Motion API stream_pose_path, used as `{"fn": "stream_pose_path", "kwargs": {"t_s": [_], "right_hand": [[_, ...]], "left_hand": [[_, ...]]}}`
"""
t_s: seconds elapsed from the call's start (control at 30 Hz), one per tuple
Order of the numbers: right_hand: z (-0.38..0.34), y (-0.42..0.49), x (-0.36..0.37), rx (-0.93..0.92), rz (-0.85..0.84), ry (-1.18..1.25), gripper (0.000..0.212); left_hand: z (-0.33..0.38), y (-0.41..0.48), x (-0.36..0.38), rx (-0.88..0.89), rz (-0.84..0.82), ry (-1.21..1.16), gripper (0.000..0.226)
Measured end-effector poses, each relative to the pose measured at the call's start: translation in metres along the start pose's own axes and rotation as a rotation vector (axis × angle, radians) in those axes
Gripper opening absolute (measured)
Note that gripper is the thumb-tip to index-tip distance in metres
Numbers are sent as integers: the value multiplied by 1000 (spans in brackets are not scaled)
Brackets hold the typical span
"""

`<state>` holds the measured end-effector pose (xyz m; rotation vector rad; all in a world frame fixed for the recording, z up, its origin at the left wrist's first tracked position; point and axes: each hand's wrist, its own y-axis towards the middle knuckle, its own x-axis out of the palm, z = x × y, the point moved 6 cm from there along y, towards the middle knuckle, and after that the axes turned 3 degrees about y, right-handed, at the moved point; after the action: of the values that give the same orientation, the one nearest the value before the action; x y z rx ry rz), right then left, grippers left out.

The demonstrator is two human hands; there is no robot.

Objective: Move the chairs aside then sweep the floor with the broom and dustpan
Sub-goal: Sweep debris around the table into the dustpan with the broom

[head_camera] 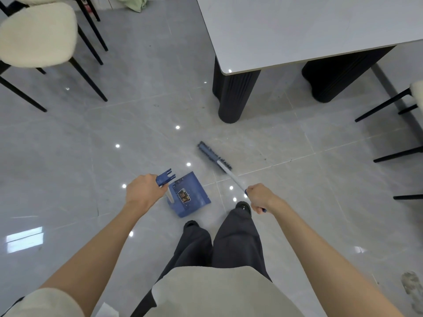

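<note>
Below our cream top, both arms reach forward. Our left hand curls round the blue dustpan handle, holding the pan low at eleven o'clock, probably ready for dust. Our right hand grips the broom pole, bristles on the floor at twelve. Cream chairs stand aside at ten o'clock, which seems to leave sweeping room.

Broom, dustpan, floor seemingly dusty

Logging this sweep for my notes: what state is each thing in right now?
Blue plastic dustpan: pan low by the floor, left hand grips its handle.
Blue broom with white pole: head at the floor, right hand grips pole.
Cream-seated black-legged chairs: upright, apart from grey table.
</note>
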<state>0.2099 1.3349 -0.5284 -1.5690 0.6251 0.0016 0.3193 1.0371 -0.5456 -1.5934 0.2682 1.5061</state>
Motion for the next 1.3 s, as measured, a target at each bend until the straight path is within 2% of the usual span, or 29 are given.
{"fn": "stream_pose_path", "kwargs": {"t_s": [0.07, 0.13, 0.27, 0.33, 0.6, 0.97, 1.3], "right_hand": [[11, 11, 19, 28, -98, 254, 33], [12, 13, 30, 4, -104, 340, 33], [0, -12, 36, 105, -307, 582, 34], [-15, -24, 28, 92, -328, 648, 36], [-67, -47, 35, -89, -192, 377, 31], [-148, -64, 10, -247, -92, 373, 34], [-270, -54, -42, -427, -2, 362, 34]], "left_hand": [[-2, 0, 1, -4, 12, 6, 34], [-4, 0, 1, -4, 12, 6, 34], [-4, -3, 1, 7, 8, -6, 34], [-5, -6, 0, 13, 7, -4, 36], [-39, -14, -12, -61, 28, -130, 43], [-95, -2, -66, -263, 182, -362, 34], [-101, 88, -149, -329, 310, -451, 40]]}}
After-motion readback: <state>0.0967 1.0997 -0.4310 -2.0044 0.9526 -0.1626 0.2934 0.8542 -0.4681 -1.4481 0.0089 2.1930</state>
